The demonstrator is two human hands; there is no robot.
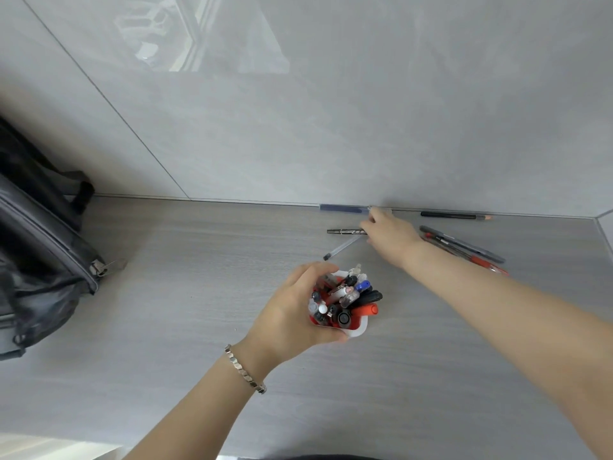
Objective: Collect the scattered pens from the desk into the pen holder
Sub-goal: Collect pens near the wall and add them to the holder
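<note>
Steadying the work from the near side, the person's left hand (292,313), which wears a silver link bracelet (246,369) at the wrist, wraps its fingers around the small white-rimmed red plastic pen holder (356,328) standing on the pale grey wood-grain desk (166,327). This closed grasp probably keeps the holder from tipping and ready to receive the next pen. The holder is already crowded: black, blue, red and clear-capped pens and markers stand upright or lean in it, their ends fanning above the rim.

Beyond the holder, the right hand (388,232) stretches across the desk toward the pens that are still loose. Its fingers are bunched narrowly over the inner ends of a clear-barrelled ballpoint with a dark tip (341,249) and a black marker with white lettering (345,231); whether either is actually pinched cannot be told, since the hand hides the contact.

To the right of that forearm lies a cluster of grey and red pens (464,249), touching one another. Farthest back, against the foot of the glossy grey wall panel (331,111), rest a dark blue pen (343,208) and a slim black pencil (454,215). A dark grey zipped backpack (39,247) sits at the far left, well apart.

Several pens remain uncollected, so the task appears partly done.
</note>
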